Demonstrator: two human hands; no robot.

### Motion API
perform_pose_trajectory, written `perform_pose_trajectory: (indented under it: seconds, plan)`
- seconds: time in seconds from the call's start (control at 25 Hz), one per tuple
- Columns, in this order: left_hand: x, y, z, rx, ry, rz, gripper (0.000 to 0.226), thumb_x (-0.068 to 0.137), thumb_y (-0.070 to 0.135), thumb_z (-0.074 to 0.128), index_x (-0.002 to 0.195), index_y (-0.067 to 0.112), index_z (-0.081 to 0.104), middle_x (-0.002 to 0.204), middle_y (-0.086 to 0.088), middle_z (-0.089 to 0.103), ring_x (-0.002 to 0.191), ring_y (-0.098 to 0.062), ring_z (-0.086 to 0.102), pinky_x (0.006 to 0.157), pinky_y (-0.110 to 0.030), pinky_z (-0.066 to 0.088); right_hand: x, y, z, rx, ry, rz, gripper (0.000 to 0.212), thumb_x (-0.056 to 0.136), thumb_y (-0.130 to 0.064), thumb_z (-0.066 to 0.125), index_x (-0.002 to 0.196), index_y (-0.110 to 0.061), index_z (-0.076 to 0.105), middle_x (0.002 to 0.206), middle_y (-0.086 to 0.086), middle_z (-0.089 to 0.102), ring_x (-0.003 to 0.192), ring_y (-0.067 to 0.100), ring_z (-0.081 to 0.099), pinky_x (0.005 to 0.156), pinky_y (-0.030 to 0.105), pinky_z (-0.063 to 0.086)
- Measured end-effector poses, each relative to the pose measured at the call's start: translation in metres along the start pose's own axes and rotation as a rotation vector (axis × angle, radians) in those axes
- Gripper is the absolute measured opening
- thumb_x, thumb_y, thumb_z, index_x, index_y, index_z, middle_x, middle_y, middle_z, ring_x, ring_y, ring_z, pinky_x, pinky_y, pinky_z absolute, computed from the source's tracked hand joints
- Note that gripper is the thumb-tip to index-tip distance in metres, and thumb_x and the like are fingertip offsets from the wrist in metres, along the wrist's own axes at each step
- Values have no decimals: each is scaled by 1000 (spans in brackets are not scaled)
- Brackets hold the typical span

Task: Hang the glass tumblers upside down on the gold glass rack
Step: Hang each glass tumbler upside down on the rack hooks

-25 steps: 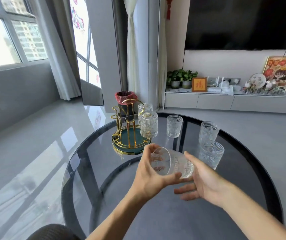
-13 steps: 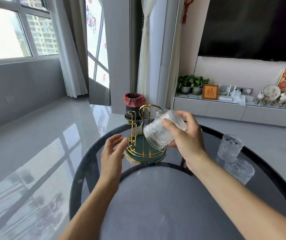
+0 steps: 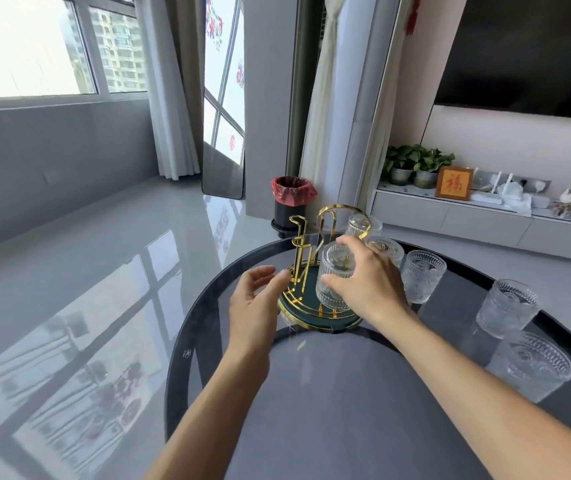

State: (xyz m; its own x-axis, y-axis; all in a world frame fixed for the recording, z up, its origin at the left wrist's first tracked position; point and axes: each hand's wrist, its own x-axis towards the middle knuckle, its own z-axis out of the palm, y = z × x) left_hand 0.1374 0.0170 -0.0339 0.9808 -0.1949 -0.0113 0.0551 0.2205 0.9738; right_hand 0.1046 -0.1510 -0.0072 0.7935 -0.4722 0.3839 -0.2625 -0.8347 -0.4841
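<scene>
- Right hand [image 3: 367, 282] clasped round inverted glass tumbler [image 3: 333, 277], thumb low, fingers over the upturned base.
- Tumbler upright-axis, mouth down, over the near side of the gold glass rack [image 3: 306, 271]; seated on a prong or not, cannot tell.
- Left hand [image 3: 254, 303] spread, empty, just beside the rack's left rim.
- Three upright tumblers right of the rack; nearer the right hand.

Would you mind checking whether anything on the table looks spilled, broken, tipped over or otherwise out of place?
Nothing stands out. The right hand holds an inverted tumbler over the gold rack; three loose tumblers stand upright on the glass table. No spill or damage is visible.
</scene>
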Motion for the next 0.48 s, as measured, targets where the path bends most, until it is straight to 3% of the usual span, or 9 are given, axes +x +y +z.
perform_pose_trajectory:
  seconds: [0.24, 0.36, 0.48]
  plan:
    - [0, -2, 10, -41, -18, -17, 14, 92, 28, 67, 104, 22, 67, 94, 11, 70, 85, 2, 65, 80, -32, 52, -8, 18, 18, 43, -47, 50, 61, 81, -48, 65, 137, -36, 45, 129, 9, 58, 114, 31, 53, 86, 37, 45]
    - [-5, -8, 16, 26, -39, -9, 7, 94, 26, 65, 101, 25, 66, 99, 7, 70, 93, -4, 64, 78, -31, 51, -15, 20, 14, 56, -82, 39, 68, 84, -46, 63, 146, -36, 38, 137, 7, 54, 122, 30, 50, 93, 40, 46]
    - [-8, -16, 19, 116, -73, 61, 12, 93, 26, 66, 105, 24, 66, 106, 2, 71, 100, -11, 65, 80, -30, 51, -42, 30, 0, 143, 42, -11, 61, 84, -38, 63, 143, -31, 45, 134, 0, 59, 119, 24, 54, 91, 36, 48]
